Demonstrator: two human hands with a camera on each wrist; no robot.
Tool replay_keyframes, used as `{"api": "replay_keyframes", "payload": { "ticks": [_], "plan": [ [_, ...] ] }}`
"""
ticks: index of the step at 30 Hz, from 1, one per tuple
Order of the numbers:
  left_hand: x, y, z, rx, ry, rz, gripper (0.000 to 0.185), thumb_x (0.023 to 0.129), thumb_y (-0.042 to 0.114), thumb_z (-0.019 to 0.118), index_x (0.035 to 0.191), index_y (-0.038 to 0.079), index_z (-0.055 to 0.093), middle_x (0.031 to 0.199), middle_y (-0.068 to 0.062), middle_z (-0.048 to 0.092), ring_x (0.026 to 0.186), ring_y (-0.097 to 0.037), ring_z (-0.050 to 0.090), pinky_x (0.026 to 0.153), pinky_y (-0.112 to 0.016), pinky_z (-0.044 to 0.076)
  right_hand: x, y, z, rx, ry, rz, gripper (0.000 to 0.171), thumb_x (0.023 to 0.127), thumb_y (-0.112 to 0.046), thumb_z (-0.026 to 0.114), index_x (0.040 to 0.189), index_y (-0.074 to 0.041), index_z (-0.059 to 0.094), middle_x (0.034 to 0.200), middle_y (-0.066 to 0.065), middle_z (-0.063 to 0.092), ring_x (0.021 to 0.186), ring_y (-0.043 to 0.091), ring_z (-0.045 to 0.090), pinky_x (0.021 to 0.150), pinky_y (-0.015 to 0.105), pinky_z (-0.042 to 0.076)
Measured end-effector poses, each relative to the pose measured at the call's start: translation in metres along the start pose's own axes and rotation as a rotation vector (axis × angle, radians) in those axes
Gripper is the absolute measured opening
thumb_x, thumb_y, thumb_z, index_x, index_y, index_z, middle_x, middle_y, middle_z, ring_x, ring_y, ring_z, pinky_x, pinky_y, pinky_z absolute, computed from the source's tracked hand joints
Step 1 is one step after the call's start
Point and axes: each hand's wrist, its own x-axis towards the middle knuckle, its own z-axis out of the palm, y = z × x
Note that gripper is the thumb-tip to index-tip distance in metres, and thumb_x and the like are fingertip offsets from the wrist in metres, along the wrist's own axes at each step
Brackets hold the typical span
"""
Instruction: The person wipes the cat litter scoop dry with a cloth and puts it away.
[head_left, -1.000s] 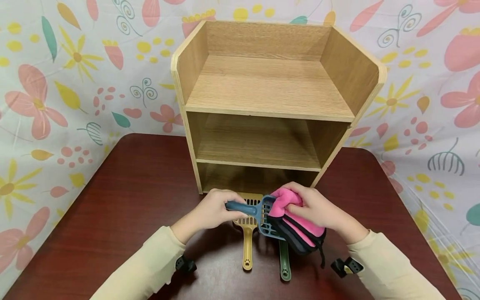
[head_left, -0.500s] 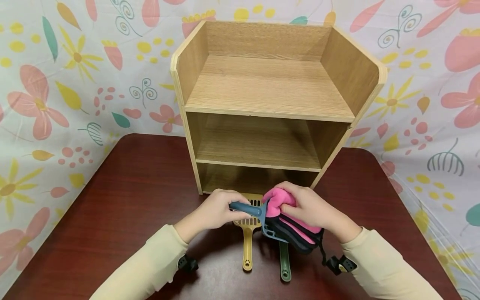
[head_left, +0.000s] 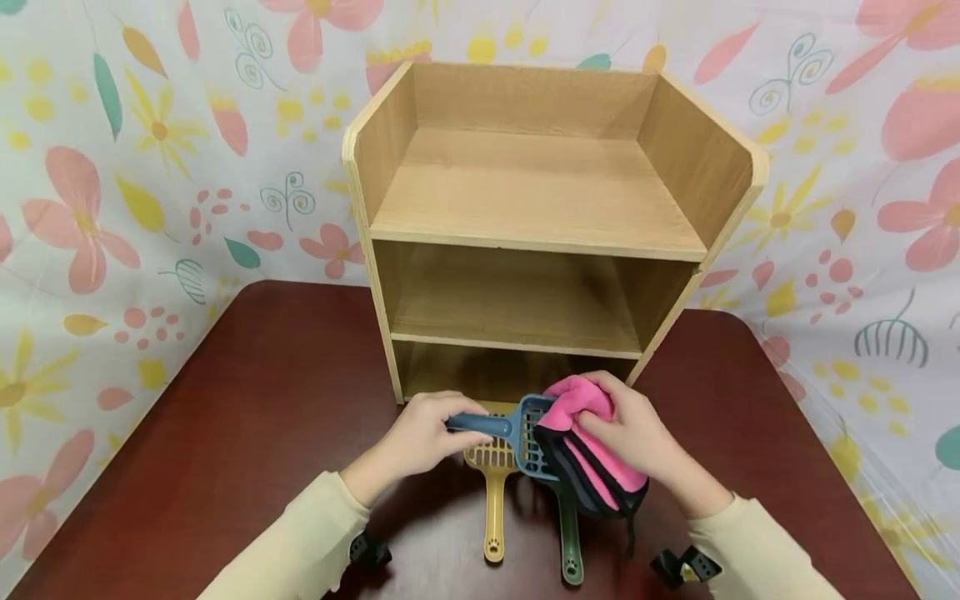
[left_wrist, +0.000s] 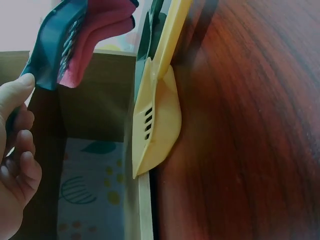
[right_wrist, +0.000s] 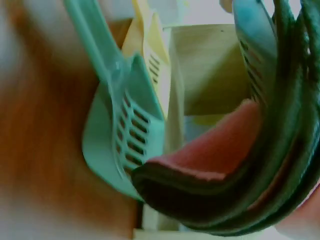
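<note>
Left hand [head_left: 420, 435] curled around the blue scoop [head_left: 517, 429] handle, scoop raised above the table [head_left: 247, 433] in front of the shelf unit [head_left: 540, 225]. Right hand [head_left: 633, 429] grips the pink-black cloth [head_left: 592, 462], pressed into the scoop head. Yellow scoop [head_left: 493, 483] and green scoop [head_left: 570, 533] lie flat below, 2 handles toward the person.

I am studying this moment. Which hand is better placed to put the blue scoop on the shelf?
Probably the left hand: it grips the blue scoop by its handle. The right hand is busy holding the pink cloth against the scoop's head.
</note>
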Motion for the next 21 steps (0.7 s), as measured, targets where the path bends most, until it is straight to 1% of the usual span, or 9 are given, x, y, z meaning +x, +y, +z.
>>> {"api": "replay_keyframes", "payload": {
  "ticks": [2,5,7,9,13,17,19,21],
  "plan": [
    [-0.002,0.0,0.002,0.014,0.026,0.01,0.022,0.074,0.023,0.08,0.092,0.013,0.072,0.082,0.003,0.07,0.067,-0.001,0.056,0.061,-0.011,0.045,-0.003,0.0,0.006,0.086,0.049,0.066,0.031,0.084,-0.012,0.067,0.114,-0.014,0.059,0.098,0.003,0.069,0.079,0.01,0.059,0.069,0.022,0.048],
    [-0.002,-0.001,0.003,0.035,0.059,0.018,0.023,0.074,0.024,0.08,0.092,0.013,0.072,0.083,0.003,0.07,0.069,-0.002,0.058,0.063,-0.012,0.047,-0.006,-0.002,0.016,0.239,0.123,0.159,0.029,0.085,-0.01,0.065,0.114,-0.011,0.059,0.104,0.005,0.07,0.082,0.005,0.06,0.071,0.02,0.05],
    [-0.003,-0.002,0.003,0.04,0.07,0.014,0.023,0.074,0.024,0.08,0.092,0.013,0.072,0.084,0.003,0.071,0.071,-0.003,0.06,0.065,-0.014,0.048,-0.007,-0.004,0.021,0.317,0.158,0.231,0.031,0.086,-0.01,0.065,0.116,-0.009,0.058,0.11,0.006,0.068,0.084,0.004,0.06,0.073,0.02,0.05],
    [-0.006,-0.003,0.003,0.036,0.08,0.007,0.023,0.074,0.023,0.08,0.092,0.013,0.072,0.084,0.003,0.071,0.072,-0.004,0.061,0.066,-0.014,0.049,-0.008,-0.006,0.026,0.372,0.192,0.291,0.033,0.085,-0.008,0.064,0.117,-0.007,0.058,0.111,0.012,0.066,0.08,0.004,0.06,0.07,0.02,0.051],
    [-0.008,-0.004,0.003,0.033,0.105,0.0,0.022,0.074,0.022,0.08,0.092,0.012,0.072,0.084,0.003,0.07,0.072,-0.004,0.061,0.067,-0.014,0.049,-0.009,-0.011,0.029,0.466,0.222,0.38,0.037,0.086,-0.007,0.064,0.122,-0.005,0.055,0.112,0.015,0.061,0.077,0.004,0.059,0.069,0.021,0.051],
    [-0.007,-0.004,0.005,0.024,0.142,-0.013,0.023,0.072,0.02,0.081,0.091,0.012,0.071,0.083,0.002,0.07,0.072,-0.004,0.062,0.066,-0.014,0.049,-0.01,-0.015,0.03,0.535,0.227,0.446,0.04,0.089,-0.007,0.061,0.127,-0.006,0.049,0.11,0.011,0.059,0.076,0.005,0.06,0.068,0.021,0.052],
    [-0.006,-0.002,0.006,0.022,0.159,-0.024,0.024,0.072,0.021,0.082,0.091,0.011,0.072,0.083,0.002,0.071,0.072,-0.005,0.062,0.065,-0.013,0.049,-0.01,-0.016,0.032,0.569,0.236,0.472,0.041,0.09,-0.008,0.059,0.129,-0.005,0.046,0.105,0.006,0.059,0.076,0.004,0.06,0.069,0.021,0.052],
    [-0.006,-0.001,0.008,0.028,0.17,-0.034,0.025,0.071,0.021,0.082,0.091,0.011,0.072,0.083,0.003,0.071,0.072,-0.004,0.062,0.064,-0.013,0.048,-0.01,-0.018,0.035,0.63,0.246,0.496,0.042,0.09,-0.007,0.057,0.13,-0.004,0.044,0.101,0.0,0.059,0.076,0.004,0.061,0.068,0.021,0.052]
  ]
}}
